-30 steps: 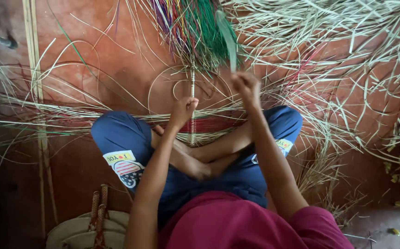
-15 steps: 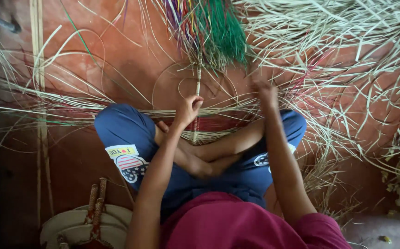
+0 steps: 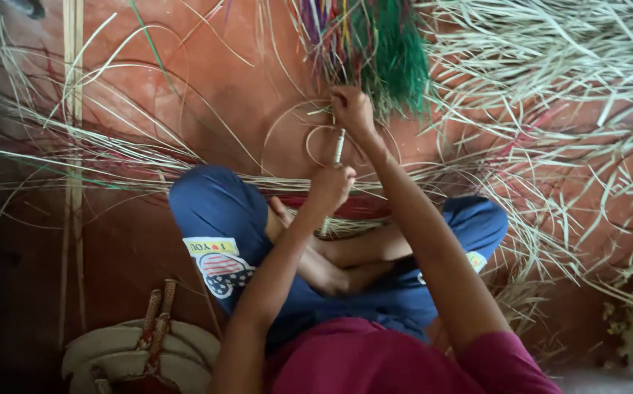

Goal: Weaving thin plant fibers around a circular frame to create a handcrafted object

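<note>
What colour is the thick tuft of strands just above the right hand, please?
Bright green tuft, above the right hand; head view.

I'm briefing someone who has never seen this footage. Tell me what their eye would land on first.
First, the bright green bundle of strips at top centre, vivid against the red-brown floor. Just below it the right hand and, lower, the left hand hold a pale strip upright between them, above crossed legs in blue shorts. Pale straw-like strips sprawl thickly across the right side.
</note>
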